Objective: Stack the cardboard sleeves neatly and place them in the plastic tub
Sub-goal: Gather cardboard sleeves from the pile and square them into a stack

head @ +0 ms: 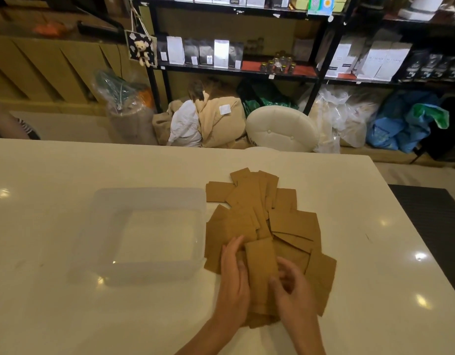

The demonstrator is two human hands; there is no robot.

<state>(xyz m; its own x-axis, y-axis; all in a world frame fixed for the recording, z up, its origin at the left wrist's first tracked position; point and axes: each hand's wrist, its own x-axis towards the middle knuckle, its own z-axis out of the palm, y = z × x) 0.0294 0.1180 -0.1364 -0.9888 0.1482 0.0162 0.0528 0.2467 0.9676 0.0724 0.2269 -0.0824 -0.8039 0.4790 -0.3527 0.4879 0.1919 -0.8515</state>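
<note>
Several flat brown cardboard sleeves (262, 213) lie in a loose, overlapping pile on the white table. At the near end of the pile, a small stack of sleeves (261, 267) stands between my hands. My left hand (233, 283) presses on its left side, fingers curled over the edge. My right hand (293, 290) grips its right side with thumb and fingers. A clear plastic tub (103, 242) sits empty to the left of the pile, touching its left edge.
The white table (67, 316) ends at the right near a dark mat (431, 221). Beyond the far edge stand a white padded stool (283, 128), bags on the floor and black shelves of packaged goods. A person's arm (6, 121) shows at far left.
</note>
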